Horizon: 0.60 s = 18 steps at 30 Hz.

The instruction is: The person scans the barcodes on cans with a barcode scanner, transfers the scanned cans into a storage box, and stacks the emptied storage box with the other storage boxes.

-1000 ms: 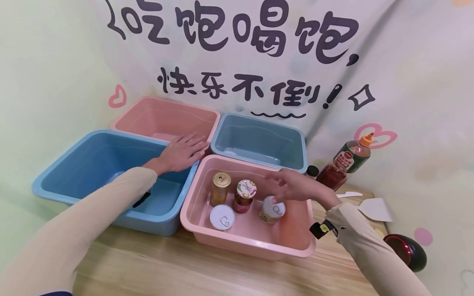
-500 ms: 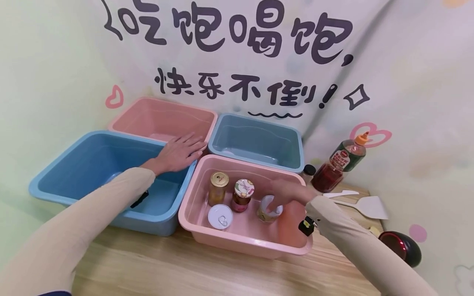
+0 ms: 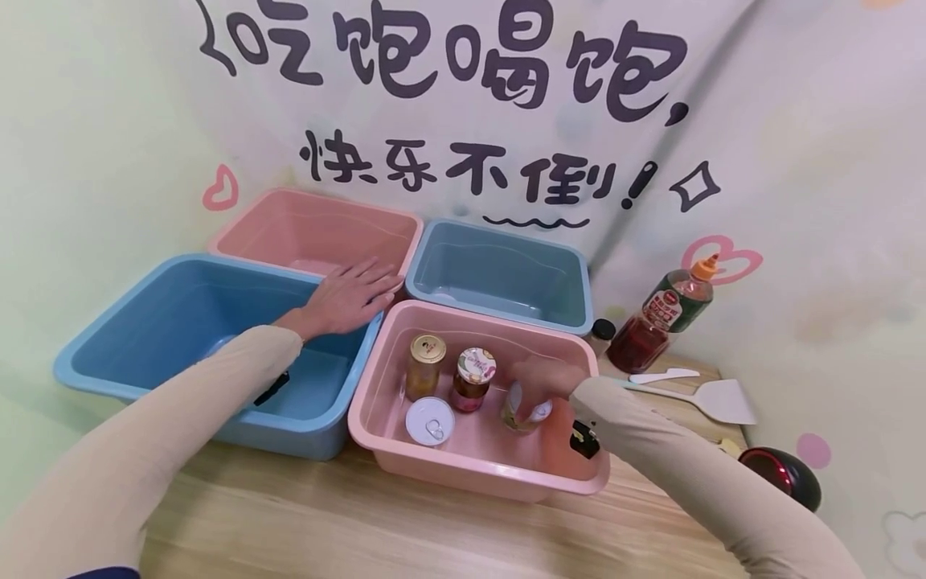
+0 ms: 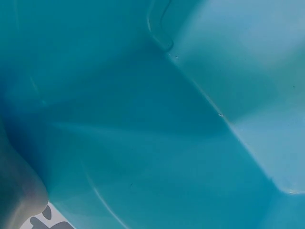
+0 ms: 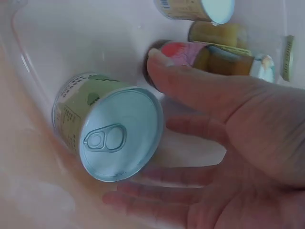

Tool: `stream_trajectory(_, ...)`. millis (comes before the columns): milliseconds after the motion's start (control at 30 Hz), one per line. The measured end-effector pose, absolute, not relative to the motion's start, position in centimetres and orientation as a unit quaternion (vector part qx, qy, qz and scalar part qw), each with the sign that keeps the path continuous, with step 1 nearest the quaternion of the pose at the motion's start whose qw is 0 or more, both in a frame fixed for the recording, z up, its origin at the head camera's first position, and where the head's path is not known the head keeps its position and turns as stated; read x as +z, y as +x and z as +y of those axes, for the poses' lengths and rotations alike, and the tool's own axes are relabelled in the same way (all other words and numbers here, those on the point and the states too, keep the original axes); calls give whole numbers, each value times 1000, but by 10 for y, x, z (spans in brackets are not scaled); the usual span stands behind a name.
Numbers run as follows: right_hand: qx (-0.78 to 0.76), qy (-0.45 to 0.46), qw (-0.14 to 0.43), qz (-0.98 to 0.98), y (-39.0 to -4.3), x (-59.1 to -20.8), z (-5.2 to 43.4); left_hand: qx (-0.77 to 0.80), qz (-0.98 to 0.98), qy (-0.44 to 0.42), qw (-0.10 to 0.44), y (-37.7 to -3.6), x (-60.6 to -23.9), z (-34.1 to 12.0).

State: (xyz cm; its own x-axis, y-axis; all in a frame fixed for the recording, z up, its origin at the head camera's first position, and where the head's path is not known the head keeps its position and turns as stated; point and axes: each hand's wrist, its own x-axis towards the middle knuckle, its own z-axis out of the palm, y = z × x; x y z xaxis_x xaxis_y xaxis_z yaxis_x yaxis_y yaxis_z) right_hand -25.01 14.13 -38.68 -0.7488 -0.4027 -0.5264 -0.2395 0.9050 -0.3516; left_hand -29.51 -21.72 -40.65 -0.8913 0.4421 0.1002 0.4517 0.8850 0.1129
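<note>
Hovering my right hand at a pull-tab can, thumb and fingers apart; jar just past my thumb; left hand, fingers straight too

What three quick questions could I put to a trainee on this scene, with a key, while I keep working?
1. Multiple choice: which bin is the right hand reaching into?
A) back pink bin
B) back blue bin
C) front pink bin

2. True or false: the left hand is gripping the orange-capped bottle.

3. Short answer: in the right wrist view, what is fixed to the lid of the can nearest the fingers?

Key: 1. C; 2. False; 3. A pull tab.
</note>
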Motion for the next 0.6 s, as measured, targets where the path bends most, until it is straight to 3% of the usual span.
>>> stream_trajectory(133, -70, -207, 295, 930, -253, -394, 138, -67, -970, -232, 32, -295, -405, -217)
stream_trajectory(600, -55, -194, 303, 931, -253, -401, 133, -77, -970, -227, 31, -298, -409, -217)
